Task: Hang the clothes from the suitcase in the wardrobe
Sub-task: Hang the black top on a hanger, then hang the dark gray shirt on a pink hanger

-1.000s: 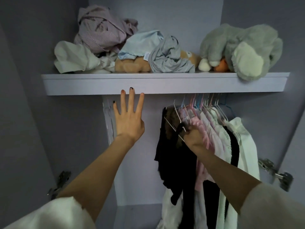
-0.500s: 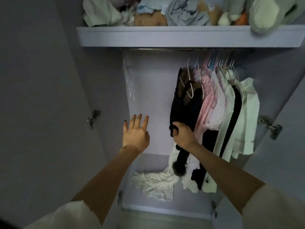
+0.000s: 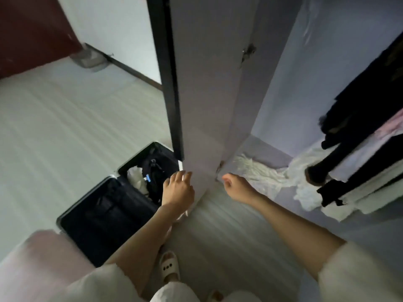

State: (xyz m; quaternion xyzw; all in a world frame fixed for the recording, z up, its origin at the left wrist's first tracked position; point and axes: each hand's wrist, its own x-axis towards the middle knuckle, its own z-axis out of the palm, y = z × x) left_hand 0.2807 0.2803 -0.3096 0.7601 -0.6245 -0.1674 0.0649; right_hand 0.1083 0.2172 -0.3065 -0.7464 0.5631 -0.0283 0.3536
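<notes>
Progress: dark, pink and white clothes (image 3: 357,136) hang in wardrobe (image 3: 294,88), soft and draping; more crumpled cloth left in suitcase (image 3: 113,199), hard-shelled, open on floor | left hand (image 3: 177,189) fingers apart, empty, above suitcase | right hand (image 3: 236,188) loosely curled, holding nothing | white fabric (image 3: 261,175) rumpled on wardrobe floor

Open black hard-shell suitcase (image 3: 104,205) flat on the pale floor, white and black clothes (image 3: 146,177) in its far half, lilac wardrobe (image 3: 283,88) open, dark, pink and white garments (image 3: 366,136) hanging inside
</notes>
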